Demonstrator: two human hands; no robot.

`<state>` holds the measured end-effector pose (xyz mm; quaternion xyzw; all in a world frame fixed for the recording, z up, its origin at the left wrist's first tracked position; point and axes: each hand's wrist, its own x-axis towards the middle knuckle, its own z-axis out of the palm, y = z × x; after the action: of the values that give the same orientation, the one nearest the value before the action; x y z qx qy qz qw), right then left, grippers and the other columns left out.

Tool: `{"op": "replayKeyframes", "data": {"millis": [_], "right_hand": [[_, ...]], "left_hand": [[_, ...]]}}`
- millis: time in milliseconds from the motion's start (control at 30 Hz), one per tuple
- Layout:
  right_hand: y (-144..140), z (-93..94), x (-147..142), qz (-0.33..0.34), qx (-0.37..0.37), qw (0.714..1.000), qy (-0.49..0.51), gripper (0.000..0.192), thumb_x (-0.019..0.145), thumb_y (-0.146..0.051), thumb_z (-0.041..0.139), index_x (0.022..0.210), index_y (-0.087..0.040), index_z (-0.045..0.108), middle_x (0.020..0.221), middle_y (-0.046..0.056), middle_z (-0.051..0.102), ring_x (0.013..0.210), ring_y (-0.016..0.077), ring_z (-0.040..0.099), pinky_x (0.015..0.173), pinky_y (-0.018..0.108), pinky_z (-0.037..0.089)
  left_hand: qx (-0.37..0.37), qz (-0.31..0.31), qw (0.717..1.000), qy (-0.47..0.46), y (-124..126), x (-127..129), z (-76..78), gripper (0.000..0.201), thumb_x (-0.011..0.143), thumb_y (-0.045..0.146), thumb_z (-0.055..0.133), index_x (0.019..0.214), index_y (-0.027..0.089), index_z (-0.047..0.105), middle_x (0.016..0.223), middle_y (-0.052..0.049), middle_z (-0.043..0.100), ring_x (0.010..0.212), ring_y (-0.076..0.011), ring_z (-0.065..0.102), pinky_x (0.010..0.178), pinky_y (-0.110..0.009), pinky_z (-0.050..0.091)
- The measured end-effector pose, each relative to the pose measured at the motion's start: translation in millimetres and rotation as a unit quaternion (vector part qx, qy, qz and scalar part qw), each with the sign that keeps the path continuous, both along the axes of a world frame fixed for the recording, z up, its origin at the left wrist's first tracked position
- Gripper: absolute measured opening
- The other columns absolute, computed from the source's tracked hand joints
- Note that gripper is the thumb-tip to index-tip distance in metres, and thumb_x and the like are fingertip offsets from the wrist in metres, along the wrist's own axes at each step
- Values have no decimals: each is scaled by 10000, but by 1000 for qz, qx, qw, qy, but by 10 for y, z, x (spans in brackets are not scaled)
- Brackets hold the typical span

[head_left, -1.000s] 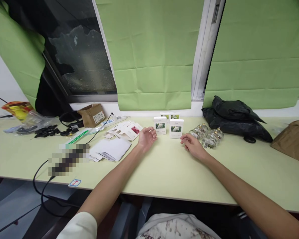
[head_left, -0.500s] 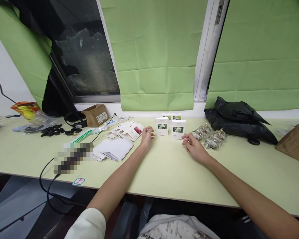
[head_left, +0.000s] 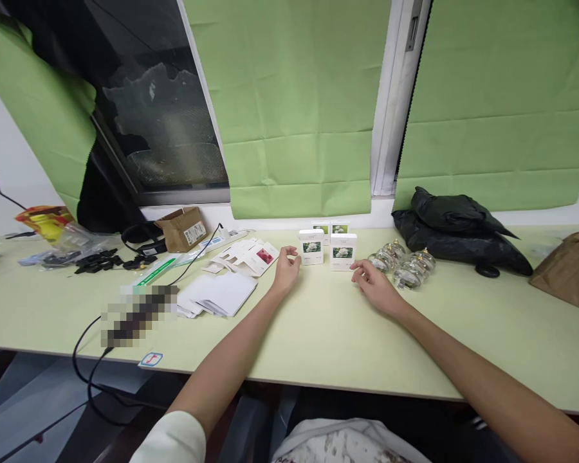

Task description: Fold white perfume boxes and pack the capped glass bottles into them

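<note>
Two small white boxes with white-flower pictures stand upright side by side on the table: the left box (head_left: 311, 256) and the right box (head_left: 343, 261). Close behind them, two similar boxes (head_left: 340, 228) with green pictures are partly hidden. My left hand (head_left: 286, 271) rests just left of the left box, fingers loosely bent and apart, holding nothing. By the lower right corner of the right box is my right hand (head_left: 374, 287), its fingers slightly curled and empty. Whether its fingertips touch that box I cannot tell. Clear plastic-wrapped ornaments (head_left: 410, 270) with gold tops lie beyond the right hand.
Flattened white cartons (head_left: 241, 257) and folded white sheets (head_left: 222, 294) lie to the left. Farther left are an opened brown box (head_left: 181, 230), a power strip and black cables. Black plastic bags (head_left: 456, 235) and a brown package (head_left: 569, 270) occupy the right side.
The view has shifted slightly. Both hands stay beside the standing boxes in nearly the same pose, and the boxes have not visibly moved on the table.
</note>
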<state>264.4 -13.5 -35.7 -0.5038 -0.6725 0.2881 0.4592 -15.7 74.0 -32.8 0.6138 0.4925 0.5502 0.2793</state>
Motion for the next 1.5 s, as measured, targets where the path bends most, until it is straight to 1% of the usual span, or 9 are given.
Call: {"op": "replayKeyframes", "data": {"millis": [267,400,500,567,667,800,933,1200,1500], "right_hand": [[-83,239,126,-169,152,970,-85,193,1007,-343,480,1117,-253,611,942,63,691,724,227,586,762,383,447],[-33,237,198,-222,187,951,-102,226,1007,-328,457,1145,-231,608,1131,119,662,754,232,587,839,413,468],[6,202,236,-243,185,948,-94,293,996,-330,478,1227,-217,619,1283,155,599,770,232,602,884,437,487],[34,173,262,-253,175,947,-91,349,985,-333,497,1284,-209,627,1359,175,557,872,262,636,923,452,499],[88,122,297,-260,163,945,-113,413,974,-322,493,1329,-175,646,1399,195,544,1145,331,621,1022,482,487],[159,47,316,-251,146,944,-155,436,972,-302,472,1318,-146,684,1374,185,605,1316,335,553,1135,496,432],[192,-3,323,-230,131,947,-180,418,973,-285,465,1281,-148,710,1357,168,657,1330,318,552,1157,484,422],[178,8,351,-232,126,936,-233,410,1009,-261,436,1307,-148,693,1420,171,621,1309,314,572,1097,468,463],[130,98,368,-246,132,914,-293,394,1019,-150,409,1308,-165,678,1302,172,634,1050,286,646,916,407,494]], "left_hand": [[4,-11,1000,11,-4,-3,-8,262,925,251,616,1180,233,559,1112,-40,632,722,-127,550,671,-271,452],[-2,-9,999,38,-6,-14,-14,230,944,287,594,1169,238,581,1081,-38,648,741,-137,574,691,-277,460],[-19,-16,998,65,3,-26,-28,148,940,283,583,1075,227,611,993,-36,670,761,-157,603,707,-286,465],[-31,-25,996,80,1,-31,-34,109,930,278,588,1018,223,622,919,-29,680,763,-170,616,707,-290,462],[-41,-37,993,104,-22,-35,-28,100,930,293,592,988,226,637,861,-17,687,751,-174,620,710,-291,453],[-45,-45,990,130,-69,-30,1,131,949,325,576,995,223,644,859,-18,700,740,-170,616,713,-291,449],[-47,-44,987,145,-98,-17,19,150,968,334,550,1009,222,642,861,-19,700,743,-169,611,708,-288,445],[-28,-42,980,193,-151,6,42,171,990,318,516,1036,225,651,904,-27,721,759,-169,613,734,-291,451],[-24,-52,977,203,-143,10,16,174,993,342,517,1045,233,643,927,-25,714,766,-168,622,710,-287,449]]}}
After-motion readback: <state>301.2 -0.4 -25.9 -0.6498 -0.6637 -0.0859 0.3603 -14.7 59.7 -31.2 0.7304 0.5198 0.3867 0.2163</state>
